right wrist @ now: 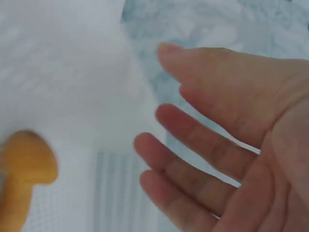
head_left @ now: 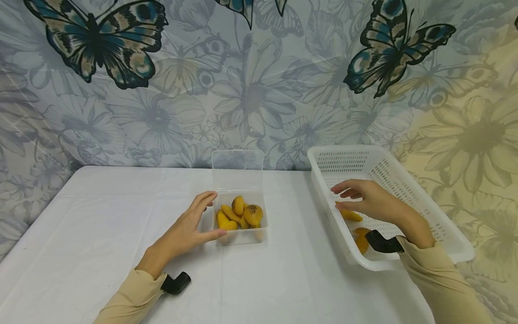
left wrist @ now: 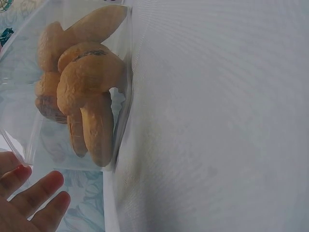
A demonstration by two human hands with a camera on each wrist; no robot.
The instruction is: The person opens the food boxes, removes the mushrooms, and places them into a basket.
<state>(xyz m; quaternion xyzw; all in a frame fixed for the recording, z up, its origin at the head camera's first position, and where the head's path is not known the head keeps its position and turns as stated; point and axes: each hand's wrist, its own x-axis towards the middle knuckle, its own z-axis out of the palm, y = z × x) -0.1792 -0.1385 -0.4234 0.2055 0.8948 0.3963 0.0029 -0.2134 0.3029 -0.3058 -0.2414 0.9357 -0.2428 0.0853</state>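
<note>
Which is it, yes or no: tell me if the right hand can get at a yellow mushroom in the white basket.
Probably yes: the right hand is empty over the open white basket, and a yellow mushroom lies close by it, with nothing apparent in between.

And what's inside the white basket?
At least two mushrooms lie in the basket. The right hand and wrist camera hide part of its floor; whether more lie there, I can't tell.
</note>
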